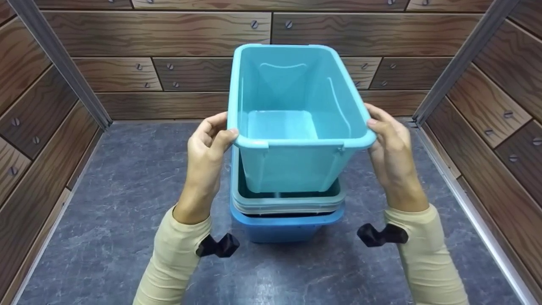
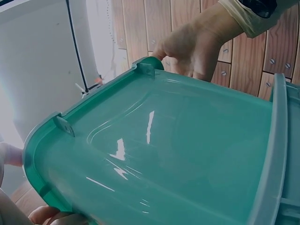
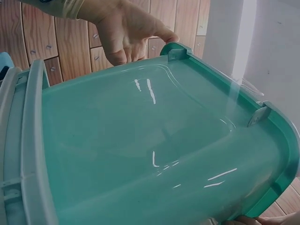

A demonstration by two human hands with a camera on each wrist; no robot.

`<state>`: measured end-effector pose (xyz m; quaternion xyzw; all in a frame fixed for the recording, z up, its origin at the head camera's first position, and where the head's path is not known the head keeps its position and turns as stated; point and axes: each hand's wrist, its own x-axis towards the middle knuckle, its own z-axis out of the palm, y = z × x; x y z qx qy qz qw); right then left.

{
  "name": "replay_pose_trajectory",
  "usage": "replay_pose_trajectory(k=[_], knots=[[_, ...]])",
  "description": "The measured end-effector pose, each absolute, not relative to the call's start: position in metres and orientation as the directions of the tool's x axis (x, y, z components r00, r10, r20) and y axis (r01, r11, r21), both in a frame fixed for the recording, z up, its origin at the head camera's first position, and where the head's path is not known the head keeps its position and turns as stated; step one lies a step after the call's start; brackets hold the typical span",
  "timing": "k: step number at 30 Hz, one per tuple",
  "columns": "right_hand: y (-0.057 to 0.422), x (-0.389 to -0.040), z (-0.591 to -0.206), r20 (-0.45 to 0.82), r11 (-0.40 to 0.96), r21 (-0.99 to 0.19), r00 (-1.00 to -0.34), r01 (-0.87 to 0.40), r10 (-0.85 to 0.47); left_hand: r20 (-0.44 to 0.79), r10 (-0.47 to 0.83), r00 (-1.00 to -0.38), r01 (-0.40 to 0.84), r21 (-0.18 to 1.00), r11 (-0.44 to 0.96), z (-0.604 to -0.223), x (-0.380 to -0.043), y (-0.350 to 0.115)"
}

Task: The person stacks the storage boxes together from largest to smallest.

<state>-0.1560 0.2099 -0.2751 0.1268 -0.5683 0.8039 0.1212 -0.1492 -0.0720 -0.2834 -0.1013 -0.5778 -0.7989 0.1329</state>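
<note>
A turquoise plastic storage bin (image 1: 294, 167) is raised and slightly tilted, its open top toward the head camera. My left hand (image 1: 201, 159) grips the left side of its rim, thumb on top and fingers beneath. On the opposite side my right hand (image 1: 394, 156) pinches the rim in the same way. The bin's base still sits inside the top of a stack of nested bins, with pale teal rims (image 1: 288, 207) over a blue bin (image 1: 281, 233). Both wrist views show the held bin's smooth outer wall (image 2: 187, 126) above the stack's upper rim (image 3: 37, 140).
The stack stands on a dark grey marbled surface (image 1: 127, 203). Wood-patterned panels (image 1: 169, 34) close off the back and both sides, with metal corner posts (image 1: 63, 63) between them. Black wrist mounts (image 1: 218, 245) stick out from the sleeves.
</note>
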Motion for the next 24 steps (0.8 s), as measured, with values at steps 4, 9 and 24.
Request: replay_pose_trajectory(k=[4,9,24], knots=[[0.2106,-0.1569,-0.2762,0.329,-0.328,-0.886,-0.943,-0.327,0.052,0.306,-0.094,-0.947,0.32,0.899,-0.299,-0.2849,-0.1489,-0.0719],[0.2114,-0.1585,-0.2777,0.322,-0.344,-0.882,-0.945,-0.323,0.06,0.314,-0.087,-0.945,0.326,0.898,-0.294,-0.2874,-0.149,-0.0719],[0.212,-0.162,-0.2819,0.279,-0.321,-0.903,-0.958,-0.286,0.069,0.3,-0.078,-0.951,0.31,0.913,-0.265,-0.2906,-0.1481,-0.0707]])
